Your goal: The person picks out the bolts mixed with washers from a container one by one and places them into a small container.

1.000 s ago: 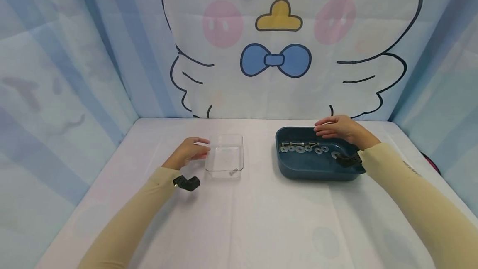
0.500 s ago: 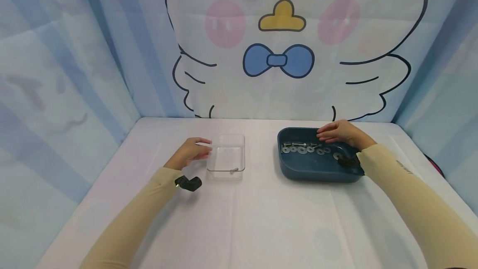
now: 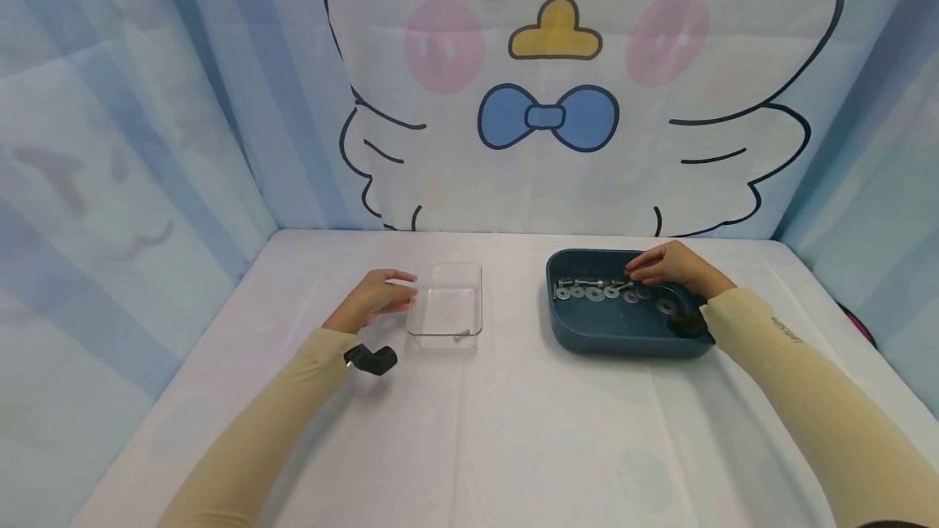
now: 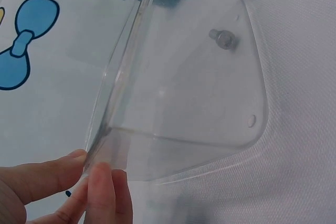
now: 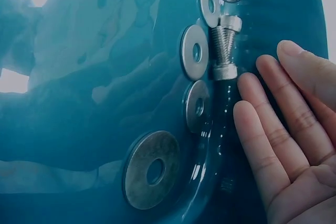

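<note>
On the left of the table stands a clear plastic box with a small bolt lying inside. My left hand pinches the near corner of its rim between thumb and fingers. To the right is a dark blue tray. Along its far side lie several socket-head bolts and flat washers. Over the tray's far right part, my right hand reaches down with fingers extended, nothing between them. In the right wrist view its fingertips are close beside the bolts, apart from them.
One larger washer lies a little apart from the row. A white cloth covers the table, and a printed curtain stands behind it. Dark wrist cameras sit at the cuffs.
My right hand has moved down into the tray, nearer the bolts. The left hand stays at the box. The whole scene has shifted slightly right in the head view.
</note>
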Available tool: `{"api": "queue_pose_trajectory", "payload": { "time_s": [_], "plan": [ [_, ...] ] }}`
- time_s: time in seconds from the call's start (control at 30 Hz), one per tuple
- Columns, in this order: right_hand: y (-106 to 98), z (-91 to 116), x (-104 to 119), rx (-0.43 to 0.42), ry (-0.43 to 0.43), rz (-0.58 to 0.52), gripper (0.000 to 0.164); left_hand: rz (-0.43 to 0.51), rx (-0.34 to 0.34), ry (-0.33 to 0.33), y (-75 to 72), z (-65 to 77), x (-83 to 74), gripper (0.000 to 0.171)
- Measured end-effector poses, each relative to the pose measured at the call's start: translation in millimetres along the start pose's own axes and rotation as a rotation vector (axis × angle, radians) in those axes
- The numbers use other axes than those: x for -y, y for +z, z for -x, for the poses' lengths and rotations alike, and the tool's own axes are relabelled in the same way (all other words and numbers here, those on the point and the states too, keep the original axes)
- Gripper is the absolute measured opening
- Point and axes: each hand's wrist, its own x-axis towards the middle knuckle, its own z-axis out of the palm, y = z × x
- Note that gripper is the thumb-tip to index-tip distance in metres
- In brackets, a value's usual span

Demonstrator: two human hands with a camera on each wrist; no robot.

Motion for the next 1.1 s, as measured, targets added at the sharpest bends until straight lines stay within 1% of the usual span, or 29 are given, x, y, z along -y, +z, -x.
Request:
{"api": "queue_pose_trajectory", "payload": {
  "time_s": [0.27,0.5,0.6,0.7,0.8,0.9,0.93,0.97,1.03,1.1],
  "plan": [
    [1,-1,-4,-0.023,-0.003,0.029,0.033,0.009,0.007,0.002,-0.3,-1.4,-0.2,0.043],
    [4,-3,-7,-0.017,-0.019,0.05,0.031,0.027,0.006,-0.014,-0.2,-4.3,-0.2,0.041],
    [4,-4,-7,-0.018,-0.017,0.067,0.03,0.021,0.008,-0.011,-0.9,-2.9,-1.1,0.042],
    [5,-3,-6,-0.01,-0.019,0.099,0.031,0.023,0.011,-0.008,-1.5,-0.1,-2.5,0.042],
    [5,-4,-7,0.004,-0.031,0.123,0.031,0.028,0.018,-0.004,-1.1,-0.3,-2.4,0.042],
    [3,-5,-10,0.021,-0.069,0.127,0.03,0.026,0.014,-0.007,-0.4,-1.3,-1.2,0.041],
    [2,-7,-14,0.036,-0.099,0.109,0.027,0.025,0.015,-0.004,-0.2,-1.4,-0.8,0.042],
    [1,-8,-16,0.042,-0.107,0.108,0.026,0.021,0.015,0.001,-0.2,-1.3,-0.5,0.042],
    [0,-8,-17,0.05,-0.114,0.109,0.024,0.017,0.012,0.001,-0.1,-0.9,0.1,0.042],
    [2,-7,-15,0.051,-0.1,0.122,0.024,0.014,0.017,0.009,-0.4,-0.8,0.5,0.043]
  ]
}}
